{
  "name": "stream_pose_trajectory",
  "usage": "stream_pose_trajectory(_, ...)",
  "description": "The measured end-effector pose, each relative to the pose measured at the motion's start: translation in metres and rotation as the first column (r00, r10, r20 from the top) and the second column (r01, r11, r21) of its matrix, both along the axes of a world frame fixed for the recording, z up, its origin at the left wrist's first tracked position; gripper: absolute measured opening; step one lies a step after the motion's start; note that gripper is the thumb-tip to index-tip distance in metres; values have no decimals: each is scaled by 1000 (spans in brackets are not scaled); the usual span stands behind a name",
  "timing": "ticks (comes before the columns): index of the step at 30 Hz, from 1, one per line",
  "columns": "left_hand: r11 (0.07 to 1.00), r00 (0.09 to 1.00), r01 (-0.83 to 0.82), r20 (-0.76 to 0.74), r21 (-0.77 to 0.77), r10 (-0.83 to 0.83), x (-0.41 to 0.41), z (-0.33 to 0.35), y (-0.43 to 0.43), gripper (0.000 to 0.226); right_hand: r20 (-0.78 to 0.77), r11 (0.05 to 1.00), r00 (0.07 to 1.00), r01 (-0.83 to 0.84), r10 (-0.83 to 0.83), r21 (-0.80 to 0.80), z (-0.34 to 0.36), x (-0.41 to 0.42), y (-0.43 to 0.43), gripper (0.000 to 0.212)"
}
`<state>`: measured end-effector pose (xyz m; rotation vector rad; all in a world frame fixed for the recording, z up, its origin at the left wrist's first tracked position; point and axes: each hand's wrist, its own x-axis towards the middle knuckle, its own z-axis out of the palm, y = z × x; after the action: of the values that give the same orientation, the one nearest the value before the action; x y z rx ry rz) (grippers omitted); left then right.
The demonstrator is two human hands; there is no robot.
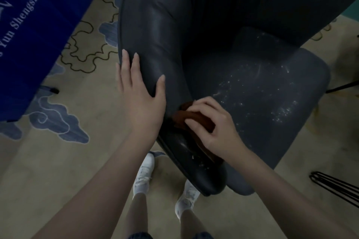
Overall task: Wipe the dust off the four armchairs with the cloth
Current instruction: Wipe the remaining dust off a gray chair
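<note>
The main risk here is that the dust (pixel 279 110) gets moved rather than lifted. White specks lie scattered over most of the seat (pixel 242 60), and a few sit on the front end of the arm (pixel 155 40) just below the cloth (pixel 196 118). A dry sweep toward the edge would likely tip them onto the carpet (pixel 93 103) or the person's shoes (pixel 143 172), and a bunched cloth covers little ground per pass, so streaks could be left behind. The crease where arm meets seat is another trap — specks pushed into it would be hard to get out. The chair (pixel 223 6) may also shift under a hard rub, which is probably why a hand rests on it; whether it swivels cannot be told, since its base is hidden. The left grip (pixel 139 99) is open, with fingers straight and laid flat over the arm's outer rim and the thumb spread onto the inner face, holding nothing. The right grip (pixel 213 122) is closed round the brown cloth, fingers curled over the wad and pressing it onto the arm's inner side, low down beside the seat. Only 1 of the 4 chairs is in view, and its seat looks not yet wiped, so the task seems mid-way at best. A blue banner (pixel 35 25) hangs to the left and thin black wire legs (pixel 334 186) stand on the carpet at the right — both well apart from the work.
</note>
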<state>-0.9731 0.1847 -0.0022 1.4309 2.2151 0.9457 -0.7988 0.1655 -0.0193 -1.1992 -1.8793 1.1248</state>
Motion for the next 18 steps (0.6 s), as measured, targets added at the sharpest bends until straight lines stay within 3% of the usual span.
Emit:
stream_pose_trajectory(8,998,988,-67,-141,1,67,9,-4,-4,67,-94,962,975,179,-202,-206,-41,2,23,17)
stream_pose_trajectory(13,998,986,-64,-156,16,66,6,-9,-4,67,-144,862,956,159,-257,-481,-84,11,26,13)
stream_pose_trajectory(18,999,983,-51,-175,5,51,5,-11,-5,68,-92,803,975,113,-204,-586,-129,15,25,14)
